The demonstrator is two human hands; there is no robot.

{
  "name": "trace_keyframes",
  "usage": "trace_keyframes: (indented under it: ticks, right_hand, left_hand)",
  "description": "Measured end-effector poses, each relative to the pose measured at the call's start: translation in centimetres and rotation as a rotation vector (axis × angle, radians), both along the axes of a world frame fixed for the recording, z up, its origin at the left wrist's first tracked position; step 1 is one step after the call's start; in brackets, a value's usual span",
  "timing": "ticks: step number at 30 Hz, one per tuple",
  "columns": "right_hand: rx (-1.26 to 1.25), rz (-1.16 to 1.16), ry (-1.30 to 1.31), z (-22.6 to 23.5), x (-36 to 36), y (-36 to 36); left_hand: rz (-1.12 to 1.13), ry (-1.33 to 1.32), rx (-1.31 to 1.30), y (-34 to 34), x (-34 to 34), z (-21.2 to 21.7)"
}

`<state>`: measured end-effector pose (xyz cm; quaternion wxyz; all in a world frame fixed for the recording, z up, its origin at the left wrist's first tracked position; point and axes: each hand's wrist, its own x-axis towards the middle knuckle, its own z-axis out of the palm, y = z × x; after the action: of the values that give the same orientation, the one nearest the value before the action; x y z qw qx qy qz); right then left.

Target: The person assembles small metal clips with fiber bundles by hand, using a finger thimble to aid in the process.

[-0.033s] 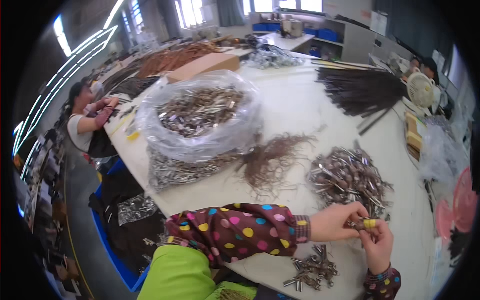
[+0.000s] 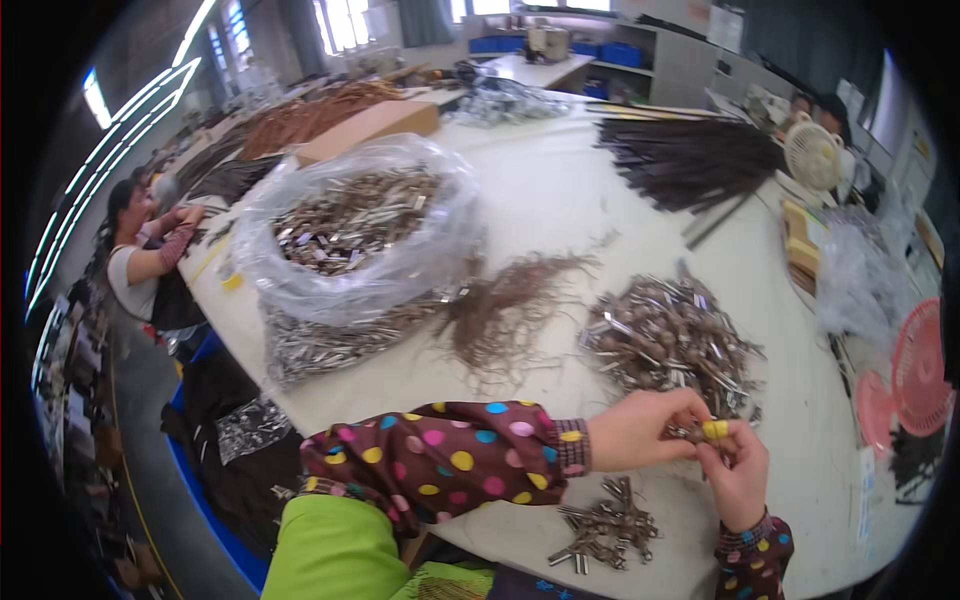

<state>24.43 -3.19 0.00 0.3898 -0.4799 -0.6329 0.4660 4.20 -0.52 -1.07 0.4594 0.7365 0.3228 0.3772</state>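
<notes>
My left hand point(image 2: 635, 430) and my right hand point(image 2: 738, 475) meet at the near right of the table, fingertips pinched together. Between them is a small brown knotted piece point(image 2: 688, 433), mostly hidden by the fingers. Yellow tape point(image 2: 715, 429) wraps one right fingertip. Just beyond the hands lies a large heap of brown knotted pieces with shiny metal tubes point(image 2: 670, 335). A smaller pile of similar pieces point(image 2: 608, 528) sits on the near side, below my left wrist.
A clear plastic bag point(image 2: 262, 265) full of metal-tipped pieces stands left of centre. Loose brown threads point(image 2: 510, 310) lie beside it. Dark strips point(image 2: 690, 160) spread at the far right, near a fan point(image 2: 812, 155). A blue bin point(image 2: 200, 480) is left of the table; another person point(image 2: 150, 255) works beyond.
The whole scene has shifted slightly left and up in the picture. Both hands stay together on the small brown piece, with little change in their grip.
</notes>
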Motion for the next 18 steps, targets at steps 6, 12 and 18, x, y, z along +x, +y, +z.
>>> trace_keyframes:
  ticks: [6, 12, 18]
  right_hand:
    - [-0.214, 0.028, 0.191, -0.5, 0.0, 1.6]
    - [-0.257, 0.066, 0.211, -0.5, 0.2, 1.4]
    - [-0.317, 0.102, 0.214, 0.5, 0.5, 1.1]
  left_hand:
    - [0.074, 0.08, 0.055, 0.6, -0.9, 0.4]
    - [0.114, 0.118, 0.226, 0.5, -0.5, 0.0]
    - [0.19, 0.258, 0.399, -0.1, -0.4, 1.1]
